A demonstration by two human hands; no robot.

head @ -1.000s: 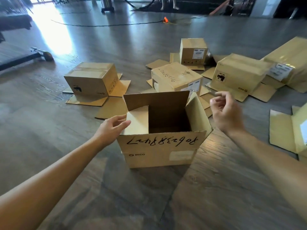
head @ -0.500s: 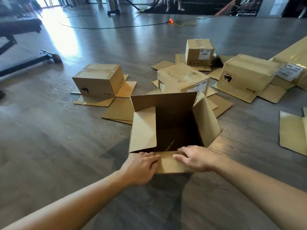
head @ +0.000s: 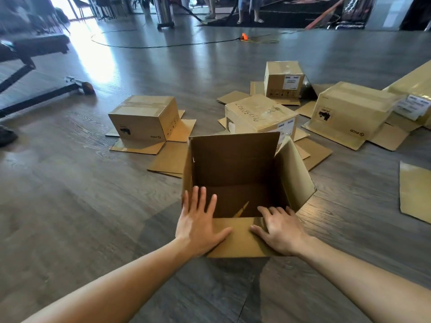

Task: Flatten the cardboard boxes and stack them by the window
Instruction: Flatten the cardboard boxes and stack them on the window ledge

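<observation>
1. Fingers [head: 201,198] of left hand [head: 198,227] straight and spread, laid over near-left corner of open cardboard box [head: 235,173], thumb flat on near flap [head: 240,238].
2. Right hand [head: 281,230] palm-down on same flap, fingers [head: 271,212] bent over the rim into the opening, thumb pointing left along the cardboard.
3. Open box upright on wooden floor [head: 70,206] directly ahead, far flap raised, right flap tilted outward, interior dark with a thin slit of light at the bottom.
4. Upturned box [head: 144,117] at left, taped side up, flaps splayed flat on the floor around it.
5. Box with handwritten numbers [head: 258,115] just behind the open one, also resting on spread flaps.
6. Small labelled box [head: 283,78] farther back, white sticker facing the camera.
7. Wide box [head: 349,108] at right with a dark printed mark and logo, touching a larger box [head: 417,94] at frame edge carrying white shipping labels.
8. Flat cardboard piece [head: 415,190] lying alone at far right, apart from the group.
9. Black cable [head: 163,45] curving across the floor in the background to an orange connector [head: 244,36].
10. Bright daylight [head: 91,43] glaring on the floorboards at upper left, beside dark metal frame legs [head: 35,99].
11. Legs of standing people [head: 247,8] visible at top of frame.
</observation>
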